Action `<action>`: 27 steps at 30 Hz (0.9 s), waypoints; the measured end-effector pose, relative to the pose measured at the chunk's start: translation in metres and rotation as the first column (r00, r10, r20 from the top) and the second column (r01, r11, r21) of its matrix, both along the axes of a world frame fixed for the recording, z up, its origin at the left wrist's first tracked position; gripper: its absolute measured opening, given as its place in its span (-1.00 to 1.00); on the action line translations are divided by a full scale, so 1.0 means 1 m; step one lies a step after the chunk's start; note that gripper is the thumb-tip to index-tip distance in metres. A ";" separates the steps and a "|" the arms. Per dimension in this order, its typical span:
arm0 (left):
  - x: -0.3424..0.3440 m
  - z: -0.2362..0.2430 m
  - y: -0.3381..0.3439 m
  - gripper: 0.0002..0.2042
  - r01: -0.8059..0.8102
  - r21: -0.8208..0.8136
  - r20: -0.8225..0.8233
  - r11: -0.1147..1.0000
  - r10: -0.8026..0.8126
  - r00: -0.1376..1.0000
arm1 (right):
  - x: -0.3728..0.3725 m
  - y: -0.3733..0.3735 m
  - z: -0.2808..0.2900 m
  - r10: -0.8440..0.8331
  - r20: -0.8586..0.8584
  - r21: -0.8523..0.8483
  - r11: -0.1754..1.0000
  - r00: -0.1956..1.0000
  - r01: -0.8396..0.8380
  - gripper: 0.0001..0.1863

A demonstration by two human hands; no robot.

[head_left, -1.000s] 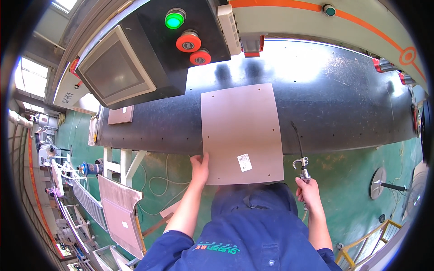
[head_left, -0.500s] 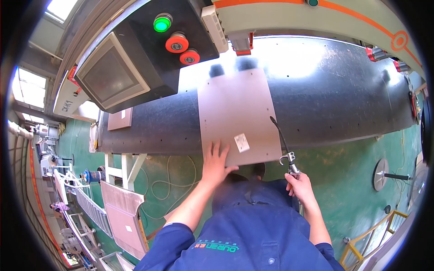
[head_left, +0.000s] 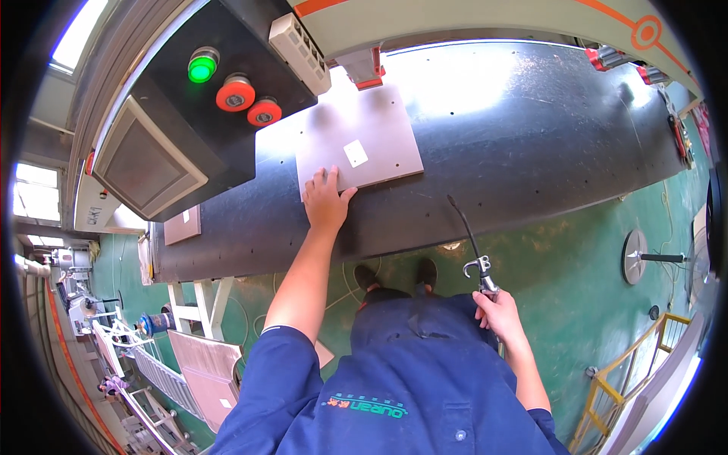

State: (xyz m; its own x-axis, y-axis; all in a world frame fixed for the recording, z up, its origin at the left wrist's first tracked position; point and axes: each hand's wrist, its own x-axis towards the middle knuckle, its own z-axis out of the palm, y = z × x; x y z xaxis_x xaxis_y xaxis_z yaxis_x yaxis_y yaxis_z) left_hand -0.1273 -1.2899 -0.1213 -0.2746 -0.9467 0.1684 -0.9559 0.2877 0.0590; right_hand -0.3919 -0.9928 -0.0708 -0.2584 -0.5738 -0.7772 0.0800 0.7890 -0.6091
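A pinkish-grey board (head_left: 387,136) with a white label (head_left: 355,153) lies flat on a black worktable (head_left: 523,167). On its near left corner rests my left hand (head_left: 326,201), fingers spread over the top and thumb at the near edge. My right hand (head_left: 497,312) is wrapped round the handle of a metal air blow gun (head_left: 479,267). The gun's thin black nozzle points away from me over the table's front edge, to the right of the board and apart from it.
A control console with a screen (head_left: 150,157), a lit green button (head_left: 202,68) and two red buttons overhangs the table's left. A machine beam (head_left: 470,21) crosses the far side. Boards (head_left: 208,371) lean at lower left. A round disc stand (head_left: 635,256) and yellow railing (head_left: 626,379) are at right.
My left hand has pushed the board away from me, farther onto the table and under the beam. My left arm is more stretched out. The blow gun stays in my right hand.
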 end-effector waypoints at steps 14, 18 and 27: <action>-0.009 -0.006 -0.001 -0.38 -0.031 -0.060 0.069 0.998 0.035 0.997 | 0.004 -0.018 0.007 0.019 -0.022 -0.023 1.000 1.000 -0.020 -0.75; -0.005 0.010 -0.007 -0.39 -0.027 0.073 -0.028 0.997 0.029 0.999 | 0.011 -0.019 0.010 0.032 -0.043 -0.067 0.997 0.999 -0.035 -0.77; 0.007 0.026 0.014 -0.50 0.122 0.249 -0.228 0.961 -0.064 0.972 | 0.012 -0.018 0.007 0.012 -0.027 -0.109 0.994 1.000 -0.015 -0.77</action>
